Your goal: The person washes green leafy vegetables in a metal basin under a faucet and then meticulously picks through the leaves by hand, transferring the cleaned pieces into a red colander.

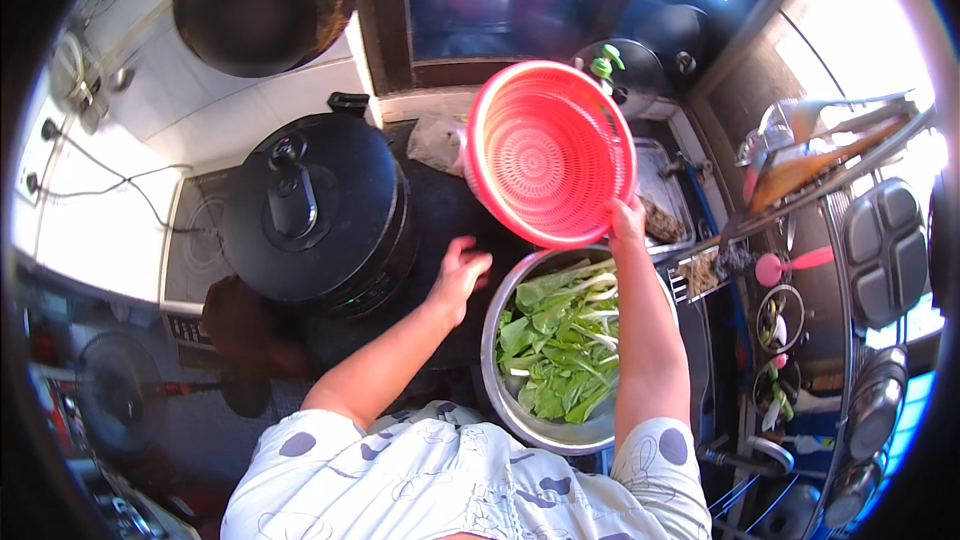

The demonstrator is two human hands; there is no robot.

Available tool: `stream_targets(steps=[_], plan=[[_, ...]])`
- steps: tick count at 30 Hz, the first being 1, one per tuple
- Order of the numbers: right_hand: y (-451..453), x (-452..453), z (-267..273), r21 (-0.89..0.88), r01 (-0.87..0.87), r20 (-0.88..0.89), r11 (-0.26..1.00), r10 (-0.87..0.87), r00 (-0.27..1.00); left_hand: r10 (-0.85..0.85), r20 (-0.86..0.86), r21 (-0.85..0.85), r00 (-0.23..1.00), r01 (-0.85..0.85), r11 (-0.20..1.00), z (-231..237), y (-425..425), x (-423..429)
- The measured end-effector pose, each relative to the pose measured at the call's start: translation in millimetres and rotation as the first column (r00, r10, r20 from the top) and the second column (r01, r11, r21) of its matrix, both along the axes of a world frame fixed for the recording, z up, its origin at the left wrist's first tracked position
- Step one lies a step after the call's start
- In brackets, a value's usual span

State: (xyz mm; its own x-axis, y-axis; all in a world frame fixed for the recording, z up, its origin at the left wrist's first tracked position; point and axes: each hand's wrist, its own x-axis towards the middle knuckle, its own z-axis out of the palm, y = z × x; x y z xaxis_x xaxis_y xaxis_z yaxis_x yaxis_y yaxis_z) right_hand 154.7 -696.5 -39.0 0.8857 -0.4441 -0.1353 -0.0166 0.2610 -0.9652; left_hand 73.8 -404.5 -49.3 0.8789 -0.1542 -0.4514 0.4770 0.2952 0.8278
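A red plastic colander (536, 161), with nothing inside it, is tilted so that its inside faces me. My right hand (628, 223) grips its lower right rim. Below it, partly behind my right forearm, a large stainless steel basin (495, 382) holds leafy greens with pale stems (559, 337). My left hand (459, 279) is raised over the dark counter, left of the basin, with its fingers apart and nothing in it. It does not touch the colander.
A large black electric cooker (322, 202) with a lid stands on the left, beside an induction hob (196, 232). A wok (266, 4) hangs on the wall. A crumpled plastic bag (435, 144) lies behind the counter's middle. At the right are a sink (660, 157) and a wire dish rack (844, 277).
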Motion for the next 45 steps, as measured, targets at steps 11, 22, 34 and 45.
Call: stream_targets(steps=[11,22,34,45], plan=[[-31.9,-45.4,35.1,0.189,0.034,0.158,0.981,-0.065,0.985,0.543,-0.119,0.215,0.831,-0.512,0.831,9.2,-67.2,171.4],[-33.2,-55.4,27.9,0.144,0.032,0.13,0.989,-0.051,0.99,0.839,-0.307,0.039,0.449,-0.875,0.483,-26.0,-41.0,278.1],[-31.9,-38.5,26.1,0.095,0.023,0.112,0.995,-0.034,0.993,0.638,0.478,0.502,0.603,-0.784,0.365,-56.7,-9.8,284.8],[-33.5,-41.9,12.6,0.108,0.132,0.055,0.985,-0.138,0.989,0.019,0.254,0.954,0.967,-0.253,0.163,12.0,-22.2,210.2]])
